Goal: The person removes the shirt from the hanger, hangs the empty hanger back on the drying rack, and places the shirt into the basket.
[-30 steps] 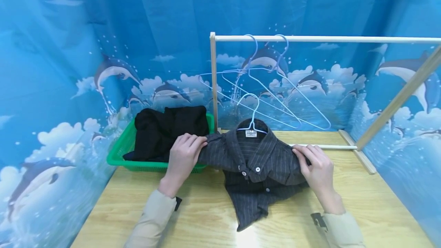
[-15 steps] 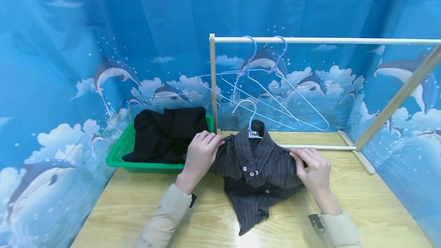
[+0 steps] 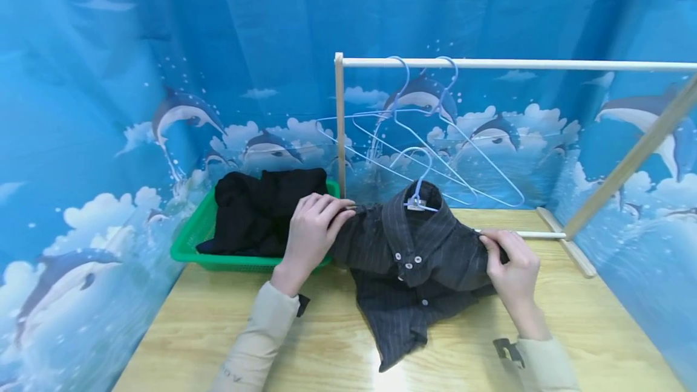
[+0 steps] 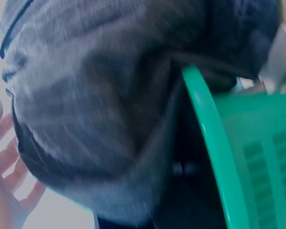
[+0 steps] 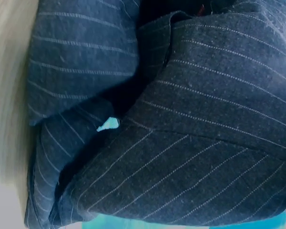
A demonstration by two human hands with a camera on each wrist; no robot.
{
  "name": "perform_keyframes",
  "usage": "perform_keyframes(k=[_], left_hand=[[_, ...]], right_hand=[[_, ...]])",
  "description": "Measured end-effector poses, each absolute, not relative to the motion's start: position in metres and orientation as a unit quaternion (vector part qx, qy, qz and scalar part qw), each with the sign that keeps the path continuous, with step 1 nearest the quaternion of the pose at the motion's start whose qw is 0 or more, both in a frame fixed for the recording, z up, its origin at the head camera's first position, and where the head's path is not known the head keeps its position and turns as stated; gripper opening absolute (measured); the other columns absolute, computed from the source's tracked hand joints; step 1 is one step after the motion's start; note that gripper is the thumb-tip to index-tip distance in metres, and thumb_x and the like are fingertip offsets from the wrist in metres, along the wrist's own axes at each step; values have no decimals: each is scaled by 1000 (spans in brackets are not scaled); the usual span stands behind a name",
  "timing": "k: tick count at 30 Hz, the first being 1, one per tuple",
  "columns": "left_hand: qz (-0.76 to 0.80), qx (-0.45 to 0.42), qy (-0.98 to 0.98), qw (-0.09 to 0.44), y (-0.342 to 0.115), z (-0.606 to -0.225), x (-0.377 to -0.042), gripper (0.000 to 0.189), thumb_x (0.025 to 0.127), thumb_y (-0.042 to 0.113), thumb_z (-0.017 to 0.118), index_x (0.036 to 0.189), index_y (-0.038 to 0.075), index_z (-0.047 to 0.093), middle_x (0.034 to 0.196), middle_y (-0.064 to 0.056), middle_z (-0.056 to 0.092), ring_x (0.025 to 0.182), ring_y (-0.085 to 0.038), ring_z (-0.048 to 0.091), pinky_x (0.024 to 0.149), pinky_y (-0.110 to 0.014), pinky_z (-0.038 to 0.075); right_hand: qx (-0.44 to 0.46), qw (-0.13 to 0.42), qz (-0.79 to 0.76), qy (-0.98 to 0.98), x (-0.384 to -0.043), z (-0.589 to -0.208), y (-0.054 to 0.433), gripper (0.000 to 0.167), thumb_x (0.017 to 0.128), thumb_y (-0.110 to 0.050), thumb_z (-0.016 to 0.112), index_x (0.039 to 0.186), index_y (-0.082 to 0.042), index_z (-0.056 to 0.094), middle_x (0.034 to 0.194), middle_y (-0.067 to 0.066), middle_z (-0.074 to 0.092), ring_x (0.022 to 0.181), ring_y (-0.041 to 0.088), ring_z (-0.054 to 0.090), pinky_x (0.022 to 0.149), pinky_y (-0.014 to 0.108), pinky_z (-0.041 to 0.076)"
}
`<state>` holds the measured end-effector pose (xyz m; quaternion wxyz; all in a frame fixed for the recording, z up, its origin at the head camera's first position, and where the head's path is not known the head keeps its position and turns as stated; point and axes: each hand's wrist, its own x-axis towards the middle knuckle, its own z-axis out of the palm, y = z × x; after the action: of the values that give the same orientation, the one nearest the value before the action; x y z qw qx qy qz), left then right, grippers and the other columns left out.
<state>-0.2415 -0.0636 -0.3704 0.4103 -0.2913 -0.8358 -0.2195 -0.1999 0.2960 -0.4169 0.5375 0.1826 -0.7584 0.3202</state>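
A dark grey pinstriped button-up shirt [image 3: 435,268] is held up by its shoulders over the table, its lower part drooping toward the front. A light blue wire hanger [image 3: 431,162] sits inside it, the hook rising out of the collar beside a white label. My left hand [image 3: 313,231] pinches the left shoulder, near the basket. On the other shoulder, my right hand [image 3: 513,262] pinches the cloth between thumb and fingers. The left wrist view has the shirt's cloth [image 4: 86,105] bulging beside the fingers; striped folds [image 5: 219,86] fill the right wrist view.
A green basket [image 3: 187,238] with black clothing [image 3: 256,210] stands at the left on the wooden table [image 3: 185,325]. Behind the shirt rises a rack with a white rail [image 3: 544,65]; two lilac wire hangers [image 3: 492,165] hang from it. A dolphin-print curtain [image 3: 261,35] encloses the back.
My left hand has moved right along the shirt's shoulder. The hanger's hook and the collar tipped left, then swung right. My right hand shifted slightly left, then back right.
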Motion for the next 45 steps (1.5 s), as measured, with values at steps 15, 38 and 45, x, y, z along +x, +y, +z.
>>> perform_keyframes(k=[15, 38, 45], left_hand=[[-220, -271, -836, 423, -120, -380, -243, 20, 94, 22, 73, 111, 14, 79, 92, -3, 76, 89, -24, 63, 97, -48, 46], [-208, -338, -875, 276, -104, -380, -240, 42, 97, 10, 68, 134, 28, 68, 101, 2, 73, 102, -20, 64, 113, -60, 33], [-238, -310, -864, 317, -110, -379, -242, 27, 92, 9, 74, 119, 13, 74, 101, -3, 75, 100, -22, 68, 113, -55, 36]], right_hand=[[137, 548, 350, -748, -199, -411, 310, 25, 97, -14, 70, 87, 9, 73, 82, 23, 70, 98, -18, 56, 91, 7, 41], [165, 544, 345, -747, -201, -412, 305, 12, 90, -2, 73, 82, 6, 75, 78, 19, 71, 86, -7, 57, 89, 10, 41], [161, 545, 364, -738, -201, -412, 306, 26, 95, -14, 72, 84, 9, 74, 77, 23, 68, 92, -16, 54, 87, 9, 41]])
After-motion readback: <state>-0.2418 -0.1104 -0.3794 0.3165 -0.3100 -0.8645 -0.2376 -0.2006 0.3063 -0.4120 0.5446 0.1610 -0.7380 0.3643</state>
